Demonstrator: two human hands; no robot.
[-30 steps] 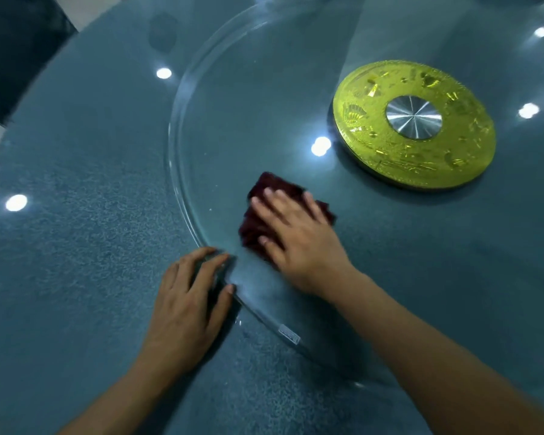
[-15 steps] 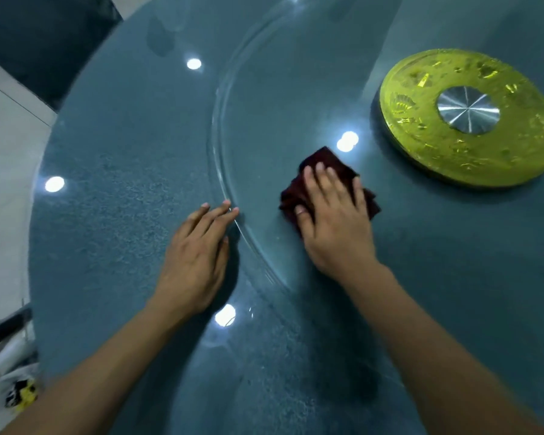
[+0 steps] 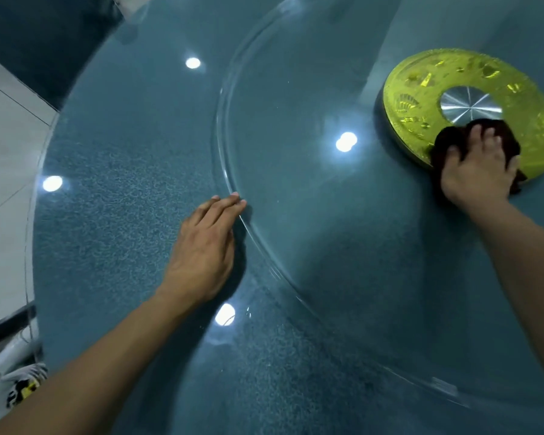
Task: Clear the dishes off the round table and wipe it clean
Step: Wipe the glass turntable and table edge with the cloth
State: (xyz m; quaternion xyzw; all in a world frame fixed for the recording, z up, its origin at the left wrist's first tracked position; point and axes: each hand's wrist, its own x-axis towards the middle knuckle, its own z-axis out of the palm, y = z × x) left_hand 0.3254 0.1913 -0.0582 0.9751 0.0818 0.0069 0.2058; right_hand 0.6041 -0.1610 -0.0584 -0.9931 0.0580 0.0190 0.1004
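Note:
A round blue-green table (image 3: pixel 113 183) carries a clear glass turntable (image 3: pixel 296 152) with a yellow-green hub (image 3: pixel 421 89) and a metal centre. My right hand (image 3: pixel 478 171) presses a dark red cloth (image 3: pixel 446 142) flat onto the glass, over the hub's near edge; its fingers lie straight on the cloth. My left hand (image 3: pixel 204 246) rests flat on the table with straight fingers, the fingertips touching the turntable's rim (image 3: pixel 230 183). No dishes are in view.
The table's left edge curves past a pale tiled floor (image 3: pixel 4 152). Beyond that edge, at the lower left, sits a white object with black and yellow marks (image 3: pixel 13 390). Ceiling lights reflect as bright spots on the glass.
My right hand has slid the cloth to the right and away from me, from the open glass up to the hub's edge. My left hand has stayed at the turntable's rim.

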